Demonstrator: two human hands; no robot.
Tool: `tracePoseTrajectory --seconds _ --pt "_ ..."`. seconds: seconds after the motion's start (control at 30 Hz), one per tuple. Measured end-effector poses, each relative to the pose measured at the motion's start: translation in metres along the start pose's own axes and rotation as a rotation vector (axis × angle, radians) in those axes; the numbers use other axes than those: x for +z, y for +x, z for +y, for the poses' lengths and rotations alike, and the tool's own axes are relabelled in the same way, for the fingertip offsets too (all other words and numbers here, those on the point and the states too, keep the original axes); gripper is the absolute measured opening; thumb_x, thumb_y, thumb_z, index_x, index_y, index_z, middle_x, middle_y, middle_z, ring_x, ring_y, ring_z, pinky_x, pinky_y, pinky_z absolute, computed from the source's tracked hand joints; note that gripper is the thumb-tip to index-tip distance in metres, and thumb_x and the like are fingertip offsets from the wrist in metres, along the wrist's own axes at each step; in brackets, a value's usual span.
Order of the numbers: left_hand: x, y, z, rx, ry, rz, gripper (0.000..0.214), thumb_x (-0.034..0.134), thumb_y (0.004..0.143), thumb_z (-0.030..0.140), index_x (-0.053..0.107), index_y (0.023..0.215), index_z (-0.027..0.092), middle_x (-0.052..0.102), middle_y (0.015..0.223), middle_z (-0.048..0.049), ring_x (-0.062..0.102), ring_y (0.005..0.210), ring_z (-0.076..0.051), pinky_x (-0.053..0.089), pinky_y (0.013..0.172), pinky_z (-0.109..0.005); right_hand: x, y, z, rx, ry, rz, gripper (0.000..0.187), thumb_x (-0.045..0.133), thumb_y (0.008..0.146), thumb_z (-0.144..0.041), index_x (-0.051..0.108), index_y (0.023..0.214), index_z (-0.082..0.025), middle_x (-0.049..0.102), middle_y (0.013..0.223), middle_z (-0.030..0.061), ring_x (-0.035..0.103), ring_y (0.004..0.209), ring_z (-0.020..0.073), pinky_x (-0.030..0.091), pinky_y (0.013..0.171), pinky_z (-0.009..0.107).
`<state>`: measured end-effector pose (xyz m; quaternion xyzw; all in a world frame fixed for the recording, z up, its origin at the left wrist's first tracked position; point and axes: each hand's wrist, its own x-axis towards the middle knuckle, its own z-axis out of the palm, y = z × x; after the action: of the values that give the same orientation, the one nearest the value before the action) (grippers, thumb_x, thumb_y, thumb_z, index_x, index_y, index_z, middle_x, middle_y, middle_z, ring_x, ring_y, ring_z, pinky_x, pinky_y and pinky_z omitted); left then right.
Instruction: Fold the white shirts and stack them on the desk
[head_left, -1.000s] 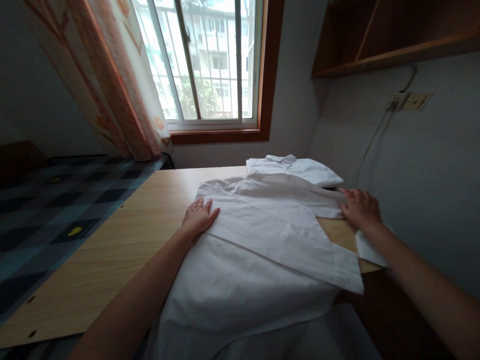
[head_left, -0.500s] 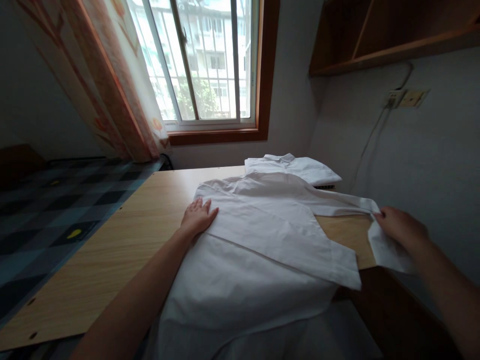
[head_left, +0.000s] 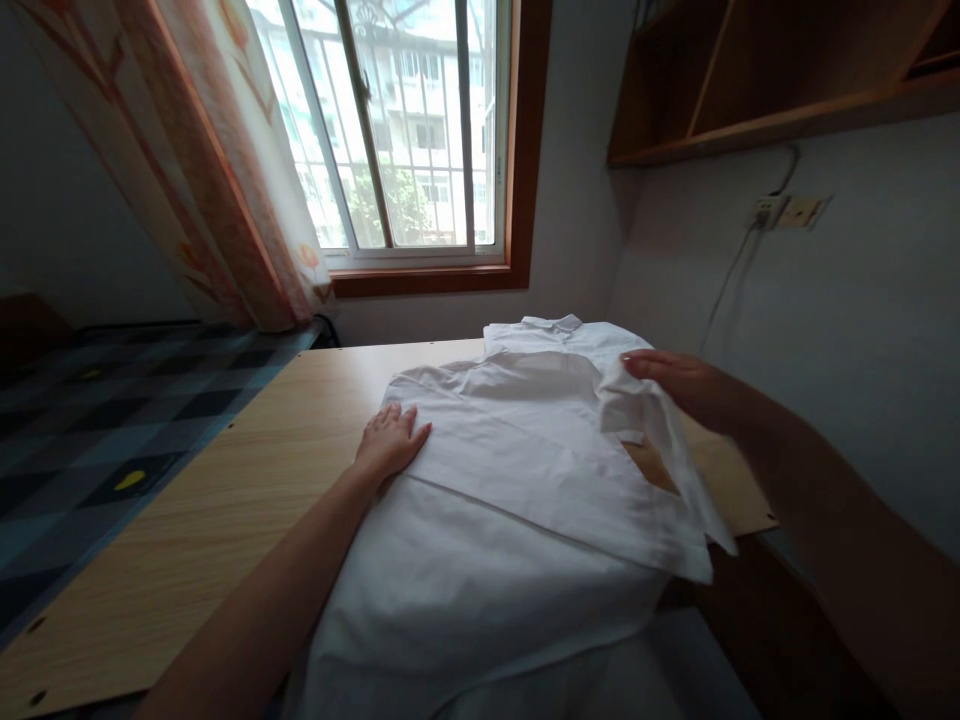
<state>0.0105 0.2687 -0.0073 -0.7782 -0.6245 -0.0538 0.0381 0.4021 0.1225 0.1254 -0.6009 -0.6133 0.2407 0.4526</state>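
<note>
A white long-sleeved shirt (head_left: pixel 510 470) lies spread over the wooden board (head_left: pixel 277 460), its lower part hanging over the near edge. One sleeve is folded slantwise across its body, the cuff pointing to the lower right. My left hand (head_left: pixel 391 440) rests flat on the shirt's left side, fingers spread. At the right, my right hand (head_left: pixel 675 385) pinches the other sleeve (head_left: pixel 664 420) and holds it raised above the board; the sleeve's end dangles down, slightly blurred. Behind the shirt lies a folded white shirt (head_left: pixel 570 335) with its collar up, partly covered by the raised sleeve.
A checked bedspread (head_left: pixel 90 410) lies left of the board. A curtain (head_left: pixel 202 170) hangs beside the barred window (head_left: pixel 405 130) at the back. On the right wall are a wooden shelf (head_left: pixel 750 130) and a socket (head_left: pixel 802 212) with a plugged-in cable.
My right hand has moved left and a little up, carrying the sleeve from beyond the board's right edge toward the shirt's body. My left hand stays in place on the shirt.
</note>
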Motion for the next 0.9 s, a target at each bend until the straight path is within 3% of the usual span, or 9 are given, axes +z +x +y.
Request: tracePoseTrajectory --seconds 0.1,0.17,0.27,0.33,0.43,0.57,0.63,0.73,0.9 --pt "-0.012 -0.002 0.002 0.115 -0.086 0.135 0.050 0.042 0.091 0.045 0.064 0.126 0.017 0.053 0.143 -0.0144 0.043 0.136 -0.031 0.030 0.113 -0.043 0.076 0.000 -0.023 -0.075 0.127 -0.218 0.039 0.057 0.085 -0.054 0.070 0.086 -0.017 0.070 0.088 0.0055 0.062 0.086 0.0214 0.050 0.083 0.034" --pt "-0.026 -0.004 0.005 0.193 -0.219 0.132 0.047 0.041 0.089 0.047 0.073 0.108 0.016 0.066 0.124 -0.0139 0.057 0.118 -0.029 0.040 0.104 -0.040 0.125 -0.004 -0.029 -0.157 0.145 -0.256 0.038 0.048 0.091 -0.047 0.065 0.077 -0.016 0.066 0.078 0.0035 0.058 0.078 0.0179 0.048 0.076 0.030" --pt "-0.049 -0.017 0.014 0.176 -0.489 -0.118 0.065 0.027 0.090 0.061 0.073 0.082 0.015 0.073 0.083 -0.0107 0.066 0.076 -0.023 0.050 0.074 -0.032 0.176 -0.019 -0.029 -0.312 0.093 -0.395 0.034 0.043 0.095 -0.034 0.063 0.073 -0.016 0.066 0.081 0.0042 0.057 0.078 0.0161 0.046 0.078 0.028" --pt "-0.060 -0.034 0.021 0.128 -0.607 -0.324 0.075 0.021 0.088 0.071 0.070 0.074 0.016 0.070 0.070 -0.0084 0.062 0.061 -0.020 0.047 0.061 -0.029 0.188 -0.032 -0.028 -0.402 0.063 -0.504 0.029 0.045 0.095 -0.028 0.068 0.082 -0.016 0.069 0.090 0.0059 0.060 0.086 0.0167 0.046 0.083 0.028" --pt "-0.069 -0.071 0.031 0.148 -0.588 -0.425 0.076 0.023 0.085 0.077 0.065 0.064 0.018 0.068 0.065 -0.0067 0.061 0.060 -0.020 0.043 0.062 -0.028 0.174 -0.043 -0.020 -0.464 0.037 -0.474 0.022 0.050 0.093 -0.026 0.071 0.093 -0.018 0.071 0.099 0.0068 0.063 0.093 0.0173 0.047 0.087 0.029" --pt "-0.067 -0.120 0.051 0.162 -0.532 -0.322 0.065 0.028 0.089 0.071 0.065 0.072 0.020 0.069 0.075 -0.0070 0.063 0.073 -0.024 0.040 0.065 -0.029 0.126 -0.037 0.016 -0.372 -0.071 -0.251 0.024 0.051 0.091 -0.025 0.071 0.103 -0.020 0.071 0.103 0.0071 0.065 0.092 0.0186 0.052 0.081 0.031" --pt "-0.062 -0.135 0.063 0.128 -0.545 -0.277 0.055 0.036 0.089 0.065 0.066 0.080 0.020 0.070 0.083 -0.0079 0.063 0.078 -0.025 0.040 0.065 -0.030 0.103 -0.030 0.048 -0.360 -0.258 -0.128 0.041 0.052 0.085 -0.018 0.062 0.125 -0.022 0.066 0.121 0.0083 0.061 0.111 0.0215 0.048 0.097 0.038" --pt "-0.055 -0.144 0.076 0.063 -0.614 -0.201 0.040 0.045 0.087 0.054 0.064 0.084 0.019 0.069 0.084 -0.0082 0.062 0.076 -0.024 0.040 0.063 -0.029 0.081 -0.022 0.097 -0.188 -0.666 -0.052 0.074 0.064 0.076 -0.024 0.042 0.146 -0.018 0.050 0.144 0.0159 0.045 0.133 0.0321 0.036 0.110 0.049" --pt "-0.059 -0.137 0.073 -0.019 -1.031 -0.124 0.041 0.053 0.080 0.060 0.058 0.082 0.020 0.064 0.071 -0.0012 0.061 0.068 -0.020 0.045 0.058 -0.027 0.074 -0.009 0.134 0.002 -0.930 0.028 0.074 0.055 0.086 -0.038 0.032 0.150 -0.010 0.043 0.149 0.0201 0.038 0.137 0.0323 0.030 0.113 0.046"
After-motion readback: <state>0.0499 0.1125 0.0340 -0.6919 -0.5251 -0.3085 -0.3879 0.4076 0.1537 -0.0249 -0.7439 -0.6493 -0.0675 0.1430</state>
